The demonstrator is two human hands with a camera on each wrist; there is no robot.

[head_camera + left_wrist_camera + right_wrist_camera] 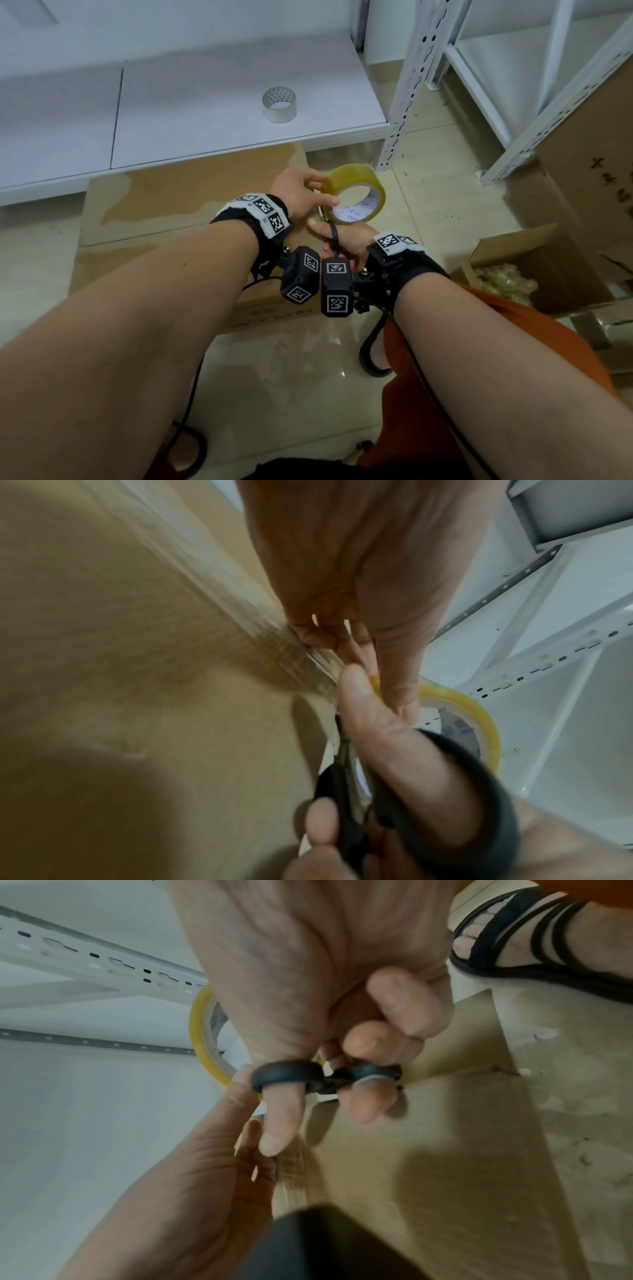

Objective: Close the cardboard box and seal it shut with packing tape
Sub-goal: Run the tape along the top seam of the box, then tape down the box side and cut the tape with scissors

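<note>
black scissors (325, 1076) perhaps at tape (354, 193)

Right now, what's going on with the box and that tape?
The cardboard box is closed, with tape already along its top. The left hand holds the yellow tape roll at the box's right edge. The right hand has thumb and finger through the black scissors, apparently about to cut. A second tape roll sits on the white shelf.

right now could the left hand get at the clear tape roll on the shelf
Probably not yet. The left hand is holding the yellow tape roll, so it isn't free. The way to the clear tape roll on the shelf looks open otherwise.
</note>
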